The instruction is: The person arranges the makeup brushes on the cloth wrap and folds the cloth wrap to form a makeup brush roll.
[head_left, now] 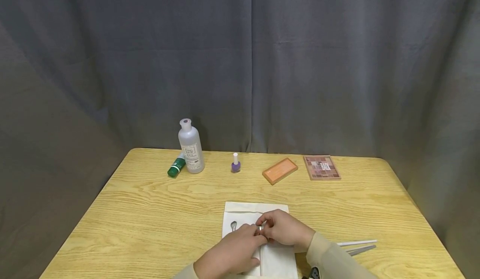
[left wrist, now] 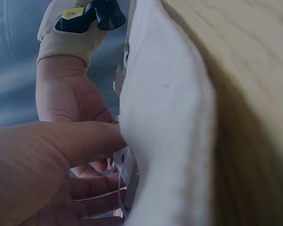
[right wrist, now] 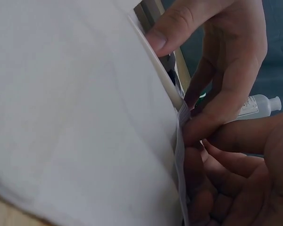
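Note:
A white cloth tool case (head_left: 279, 259) lies unfolded at the table's front, with a metal tool (head_left: 233, 225) with a rounded head showing on its left part. My right hand (head_left: 286, 228) pinches a small silvery metal piece (head_left: 260, 227) between thumb and forefinger over the case; most of that piece is hidden by fingers. Close against it, my left hand (head_left: 240, 247) lies across the case, fingertips touching beside the pinched piece and thumb set apart. In the right wrist view, the left hand's fingers (right wrist: 205, 120) press near a pale elastic strip (right wrist: 180, 155) along the case.
Farther back stand a translucent bottle (head_left: 191, 148) and a purple nail polish bottle (head_left: 235, 164). A green tube (head_left: 176, 167), an orange palette (head_left: 279, 171) and an eyeshadow palette (head_left: 321, 168) lie alongside. By the right forearm are a white stick (head_left: 358, 242) and a grey one (head_left: 363, 250).

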`<state>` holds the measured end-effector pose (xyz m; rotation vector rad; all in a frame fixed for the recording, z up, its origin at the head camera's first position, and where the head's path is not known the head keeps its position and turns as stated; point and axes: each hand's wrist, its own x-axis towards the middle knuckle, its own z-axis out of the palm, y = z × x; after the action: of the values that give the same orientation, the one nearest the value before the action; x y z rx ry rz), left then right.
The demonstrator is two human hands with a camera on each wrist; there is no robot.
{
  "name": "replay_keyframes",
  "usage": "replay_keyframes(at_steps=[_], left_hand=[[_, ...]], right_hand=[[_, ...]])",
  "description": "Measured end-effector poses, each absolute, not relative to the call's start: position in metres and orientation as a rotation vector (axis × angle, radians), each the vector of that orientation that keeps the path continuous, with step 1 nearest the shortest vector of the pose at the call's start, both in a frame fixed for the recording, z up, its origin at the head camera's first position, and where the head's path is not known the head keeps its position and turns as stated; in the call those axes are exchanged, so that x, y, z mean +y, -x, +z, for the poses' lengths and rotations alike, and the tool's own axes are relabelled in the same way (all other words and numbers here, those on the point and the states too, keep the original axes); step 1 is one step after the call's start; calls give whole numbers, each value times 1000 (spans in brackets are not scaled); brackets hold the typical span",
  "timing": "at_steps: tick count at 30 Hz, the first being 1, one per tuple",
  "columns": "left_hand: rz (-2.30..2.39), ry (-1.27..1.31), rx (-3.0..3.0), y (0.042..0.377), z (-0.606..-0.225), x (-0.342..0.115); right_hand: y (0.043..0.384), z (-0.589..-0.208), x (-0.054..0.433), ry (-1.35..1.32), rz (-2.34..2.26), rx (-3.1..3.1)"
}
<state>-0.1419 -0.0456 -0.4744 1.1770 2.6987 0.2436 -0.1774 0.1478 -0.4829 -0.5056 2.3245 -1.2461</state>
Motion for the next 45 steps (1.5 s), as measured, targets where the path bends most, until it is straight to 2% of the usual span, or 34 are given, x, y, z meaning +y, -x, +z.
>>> replay_keyframes(at_steps=[10,21,33,45], left_hand=[[214,-1184,2703,143,-474,-42],[178,-1158,2730,142,-472,-34],[174,-1223,2702,144,-474,-26],[182,-1245,2706,143,-476,-30]], right_hand=[[174,-481,162,604,-1161,2429],[162,-462,220,760,-1083,2687],[149,-464,278,741,-886,2781],[141,-472,296,628,-783,2725]])
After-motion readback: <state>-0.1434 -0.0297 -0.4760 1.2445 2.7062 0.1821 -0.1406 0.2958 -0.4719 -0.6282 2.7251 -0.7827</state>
